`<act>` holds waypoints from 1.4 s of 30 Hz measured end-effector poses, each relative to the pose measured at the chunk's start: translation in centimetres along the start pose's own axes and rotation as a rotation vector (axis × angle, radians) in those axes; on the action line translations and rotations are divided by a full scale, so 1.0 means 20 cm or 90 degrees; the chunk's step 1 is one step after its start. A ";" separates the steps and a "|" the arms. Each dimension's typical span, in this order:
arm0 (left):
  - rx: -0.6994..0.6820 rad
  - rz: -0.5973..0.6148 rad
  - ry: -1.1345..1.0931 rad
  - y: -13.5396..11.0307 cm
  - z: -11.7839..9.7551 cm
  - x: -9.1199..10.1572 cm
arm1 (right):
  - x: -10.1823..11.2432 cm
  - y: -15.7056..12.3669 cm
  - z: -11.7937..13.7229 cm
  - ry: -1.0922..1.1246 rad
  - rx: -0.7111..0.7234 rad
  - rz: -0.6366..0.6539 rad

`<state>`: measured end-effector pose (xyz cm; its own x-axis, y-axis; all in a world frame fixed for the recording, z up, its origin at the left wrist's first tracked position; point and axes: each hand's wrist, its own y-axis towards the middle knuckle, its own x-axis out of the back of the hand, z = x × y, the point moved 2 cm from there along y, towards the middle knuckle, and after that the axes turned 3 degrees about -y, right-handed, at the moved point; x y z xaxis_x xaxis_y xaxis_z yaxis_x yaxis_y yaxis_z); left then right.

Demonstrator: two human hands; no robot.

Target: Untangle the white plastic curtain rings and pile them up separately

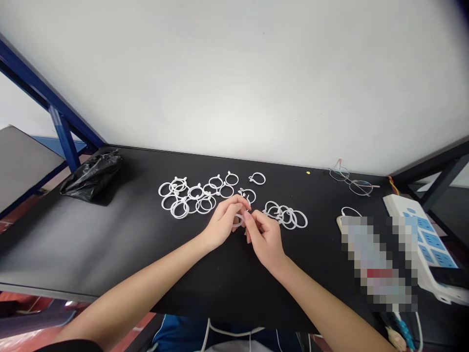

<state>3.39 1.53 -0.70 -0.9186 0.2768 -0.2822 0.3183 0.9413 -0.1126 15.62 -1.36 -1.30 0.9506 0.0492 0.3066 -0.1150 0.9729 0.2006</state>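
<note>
Over the middle of the black table (234, 274), my two hands meet at the fingertips. My left hand (222, 224) is closed around a white curtain ring (238, 225), partly hidden by the fingers. The thumb and fingers of my right hand (266, 240) pinch the same ring at its right side; the exact grip point is covered. Just beyond the hands lies a loose white ring with a small eyelet (250, 195). A larger scatter of similar rings (180, 209) is to the left, and a smaller overlapping cluster (289, 217) sits right of my right hand.
A crumpled black plastic bag (93, 176) rests at the far left. Eyeglasses (361, 187) lie near the back right. Along the right side are a blurred phone-like item (377, 264) with a cable and a white power strip (427, 244). A white wall (234, 83) borders the back.
</note>
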 end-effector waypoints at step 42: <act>-0.199 -0.032 0.293 -0.08 -0.02 0.00 | -0.03 -0.03 -0.05 0.007 0.014 0.073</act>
<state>2.81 0.19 -0.21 -0.9608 0.2200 0.1689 0.2511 0.9487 0.1924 15.33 -1.76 -2.53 0.9337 0.1627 0.3191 -0.2299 0.9553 0.1856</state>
